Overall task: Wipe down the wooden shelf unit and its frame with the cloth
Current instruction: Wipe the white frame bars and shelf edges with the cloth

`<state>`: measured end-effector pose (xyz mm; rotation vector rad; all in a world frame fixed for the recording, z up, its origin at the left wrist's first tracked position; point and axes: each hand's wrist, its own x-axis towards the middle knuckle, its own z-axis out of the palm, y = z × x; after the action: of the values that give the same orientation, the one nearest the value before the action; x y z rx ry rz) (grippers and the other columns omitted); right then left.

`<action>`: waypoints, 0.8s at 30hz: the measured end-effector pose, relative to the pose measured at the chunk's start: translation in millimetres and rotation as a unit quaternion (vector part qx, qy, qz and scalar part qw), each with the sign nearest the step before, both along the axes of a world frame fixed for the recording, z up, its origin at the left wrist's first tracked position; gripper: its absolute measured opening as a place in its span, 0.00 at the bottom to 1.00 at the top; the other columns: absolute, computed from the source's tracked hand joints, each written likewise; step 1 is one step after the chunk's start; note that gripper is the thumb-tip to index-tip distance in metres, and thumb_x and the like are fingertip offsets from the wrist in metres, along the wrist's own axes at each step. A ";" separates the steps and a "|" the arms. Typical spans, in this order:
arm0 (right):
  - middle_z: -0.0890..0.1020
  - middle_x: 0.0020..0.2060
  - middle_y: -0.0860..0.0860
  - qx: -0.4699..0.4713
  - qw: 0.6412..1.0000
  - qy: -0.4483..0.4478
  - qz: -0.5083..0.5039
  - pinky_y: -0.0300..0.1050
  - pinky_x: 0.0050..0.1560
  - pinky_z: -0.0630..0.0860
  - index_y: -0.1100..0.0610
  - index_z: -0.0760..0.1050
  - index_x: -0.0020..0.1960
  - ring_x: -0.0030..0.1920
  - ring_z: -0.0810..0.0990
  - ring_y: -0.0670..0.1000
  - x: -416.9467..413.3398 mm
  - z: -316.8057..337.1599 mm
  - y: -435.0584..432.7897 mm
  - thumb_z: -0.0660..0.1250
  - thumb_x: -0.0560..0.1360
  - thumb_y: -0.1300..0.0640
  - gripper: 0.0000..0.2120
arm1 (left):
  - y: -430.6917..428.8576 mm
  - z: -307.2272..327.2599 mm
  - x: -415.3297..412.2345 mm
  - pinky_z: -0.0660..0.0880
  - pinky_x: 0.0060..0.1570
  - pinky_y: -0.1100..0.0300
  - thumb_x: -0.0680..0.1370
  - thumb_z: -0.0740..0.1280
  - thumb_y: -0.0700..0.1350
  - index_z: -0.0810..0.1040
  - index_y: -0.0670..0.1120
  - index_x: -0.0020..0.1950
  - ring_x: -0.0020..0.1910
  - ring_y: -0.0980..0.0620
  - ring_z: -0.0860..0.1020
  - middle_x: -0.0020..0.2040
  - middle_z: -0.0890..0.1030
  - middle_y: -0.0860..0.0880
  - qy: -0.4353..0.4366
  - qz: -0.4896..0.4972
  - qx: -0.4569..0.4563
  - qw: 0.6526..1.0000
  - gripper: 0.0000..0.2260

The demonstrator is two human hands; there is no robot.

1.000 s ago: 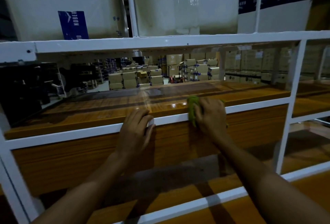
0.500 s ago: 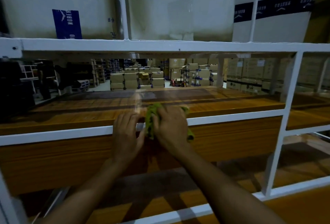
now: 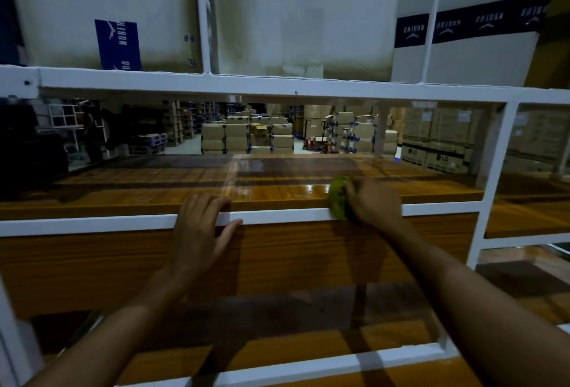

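Right hand [image 3: 371, 201] grips green cloth [image 3: 337, 197] against white frame rail [image 3: 92, 224]; left hand [image 3: 200, 226], fingers relaxed, rests on rail.

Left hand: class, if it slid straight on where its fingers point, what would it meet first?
The left hand would likely meet only the wooden shelf top beyond the white rail; nothing visible stands there, depth unclear.

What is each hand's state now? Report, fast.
Left hand: open, fingers resting on the rail.
Right hand: closed, gripping the cloth on the rail.
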<state>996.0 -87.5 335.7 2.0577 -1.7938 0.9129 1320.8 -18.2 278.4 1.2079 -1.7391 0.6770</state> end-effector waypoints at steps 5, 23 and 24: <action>0.73 0.29 0.49 -0.030 0.997 0.004 -0.069 0.46 0.38 0.74 0.56 0.77 0.39 0.32 0.75 0.53 -16.5 2.8 0.4 0.56 0.81 0.46 0.19 | -1.2 1.4 -10.1 0.66 0.47 0.56 0.75 0.62 0.58 0.78 0.41 0.60 0.50 0.45 0.72 0.50 0.76 0.42 0.027 0.020 -0.002 0.999 0.23; 0.76 0.64 0.54 -0.235 0.962 -0.052 0.127 0.53 0.64 0.60 0.52 0.76 0.64 0.64 0.70 0.56 128.6 -61.4 23.6 0.60 0.78 0.48 0.18 | -3.6 -0.5 -34.2 0.67 0.54 0.51 0.76 0.63 0.50 0.79 0.41 0.60 0.55 0.41 0.73 0.55 0.76 0.40 -0.003 0.007 -0.044 0.999 0.18; 0.75 0.66 0.54 -0.228 0.964 -0.046 0.129 0.54 0.66 0.60 0.52 0.75 0.67 0.66 0.69 0.56 127.2 -63.8 20.8 0.60 0.78 0.46 0.20 | -4.7 -1.9 -41.1 0.68 0.58 0.49 0.76 0.63 0.48 0.78 0.40 0.62 0.58 0.41 0.73 0.58 0.76 0.40 -0.027 -0.025 -0.039 0.999 0.18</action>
<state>1123.2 -66.7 271.9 1.9888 -1.2137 1.3645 1279.7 -23.0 276.5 1.0990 -1.7649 0.7457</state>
